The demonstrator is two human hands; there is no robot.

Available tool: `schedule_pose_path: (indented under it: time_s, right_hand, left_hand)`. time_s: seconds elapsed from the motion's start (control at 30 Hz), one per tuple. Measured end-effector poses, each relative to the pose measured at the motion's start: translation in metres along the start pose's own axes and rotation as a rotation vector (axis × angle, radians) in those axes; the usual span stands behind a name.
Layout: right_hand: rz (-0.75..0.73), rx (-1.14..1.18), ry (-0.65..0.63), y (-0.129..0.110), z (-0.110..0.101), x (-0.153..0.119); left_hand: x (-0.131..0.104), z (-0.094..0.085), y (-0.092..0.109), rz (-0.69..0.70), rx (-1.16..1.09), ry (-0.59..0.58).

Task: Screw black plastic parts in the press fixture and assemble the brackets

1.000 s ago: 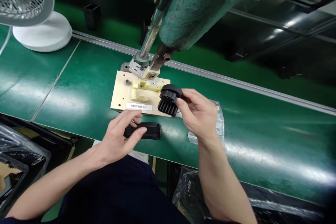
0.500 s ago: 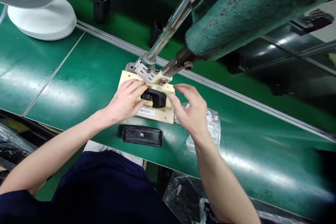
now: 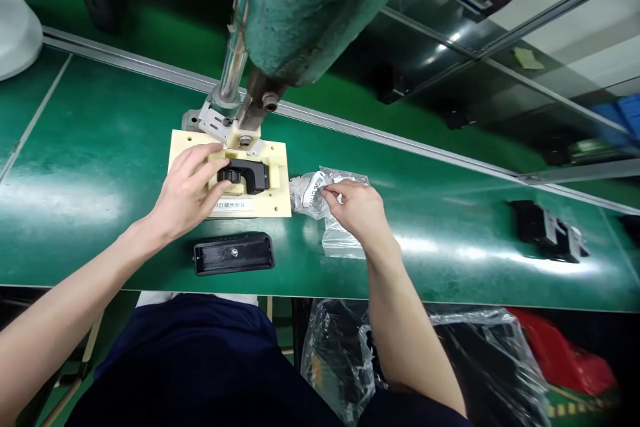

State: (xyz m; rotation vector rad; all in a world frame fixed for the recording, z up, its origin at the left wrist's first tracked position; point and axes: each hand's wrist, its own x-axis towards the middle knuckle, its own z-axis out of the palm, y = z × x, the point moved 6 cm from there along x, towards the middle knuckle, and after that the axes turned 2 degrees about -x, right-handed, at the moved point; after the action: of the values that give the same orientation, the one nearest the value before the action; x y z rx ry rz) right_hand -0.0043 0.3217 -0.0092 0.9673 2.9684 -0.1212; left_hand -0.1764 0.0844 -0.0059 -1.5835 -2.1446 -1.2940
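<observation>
A black curved plastic part (image 3: 256, 173) lies in the recess of a cream-coloured fixture plate (image 3: 280, 205) that carries a printed label. My left hand (image 3: 187, 183) rests at the plate's left side, thumb and fingers apart, fingertips by the black part's left end. To the right of the plate, my right hand (image 3: 357, 207) has thumb and forefinger pinched at a clear plastic bag (image 3: 311, 195) with a white label. What the bag contains is not clear. A black rectangular plastic housing (image 3: 234, 263) with a round metal spot inside lies in front of the plate.
A green press (image 3: 300, 13) looms over the plate, its ram and a metal bracket (image 3: 213, 121) just behind the part. Another clear bag (image 3: 345, 245) lies under my right hand. Black parts (image 3: 547, 230) sit at the right of the green bench (image 3: 450, 213). A white base (image 3: 17, 33) stands far left.
My right hand has left the fixture's right side and moved right to the plastic bag, its fingers closing. My left hand stays by the black part. The view has swung to the right.
</observation>
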Motion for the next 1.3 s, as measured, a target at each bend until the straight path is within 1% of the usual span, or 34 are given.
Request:
schedule_pose_path:
  time_s: [0.1,0.13,0.17,0.2,0.27,0.33,0.37,0.4,0.5,0.57,0.67,0.77,0.83,0.93,1.0,1.13,1.3]
  right_hand:
    - [0.012,-0.022,-0.068,-0.011,0.019,0.004]
    - [0.015,-0.018,-0.093,-0.013,0.025,0.005]
    - [0.02,-0.012,-0.113,-0.015,0.03,0.006]
    - [0.023,-0.003,-0.126,-0.016,0.033,0.007]
    - [0.022,0.018,-0.141,-0.016,0.035,0.008]
    - [0.011,0.045,-0.149,-0.015,0.032,0.008]
    - [0.006,0.059,-0.147,-0.015,0.03,0.007]
    - [0.004,0.074,-0.142,-0.015,0.028,0.005]
    - [0.017,0.135,-0.116,-0.013,0.027,0.002]
    - [0.022,0.203,-0.093,-0.012,0.029,0.001]
    - [0.012,0.35,-0.05,-0.009,0.026,-0.004]
    - [0.028,0.517,0.028,-0.002,0.017,-0.013]
    - [0.059,0.622,0.083,0.004,0.012,-0.018]
    - [0.111,0.75,0.139,0.009,0.01,-0.022]
    - [0.142,0.812,0.173,0.01,0.01,-0.022]
    - [0.183,0.886,0.226,0.011,0.01,-0.022]
    - [0.223,0.917,0.32,0.014,0.007,-0.027]
  left_hand:
    - [-0.018,-0.013,0.022,-0.005,0.02,0.028]
    - [-0.026,-0.017,0.033,0.01,0.011,0.016]
    - [-0.034,-0.019,0.044,0.032,-0.004,-0.021]
    - [-0.043,-0.019,0.053,0.055,-0.018,-0.085]
    - [-0.06,-0.013,0.067,0.088,-0.014,-0.26]
    - [-0.074,-0.004,0.069,0.103,0.037,-0.42]
    - [-0.078,-0.001,0.067,0.109,0.063,-0.466]
    - [-0.081,0.002,0.063,0.119,0.081,-0.486]
    - [-0.082,0.003,0.049,0.142,0.085,-0.458]
    - [-0.081,0.002,0.041,0.132,0.067,-0.431]
    - [-0.08,-0.002,0.038,0.103,0.041,-0.424]
    - [-0.081,-0.008,0.042,0.096,0.03,-0.392]
    - [-0.078,-0.014,0.047,0.099,0.053,-0.306]
    - [-0.069,-0.023,0.054,0.109,0.096,-0.163]
    - [-0.062,-0.027,0.06,0.12,0.092,-0.116]
    - [-0.052,-0.028,0.069,0.135,0.08,-0.093]
    - [-0.051,-0.026,0.075,0.136,0.031,-0.112]
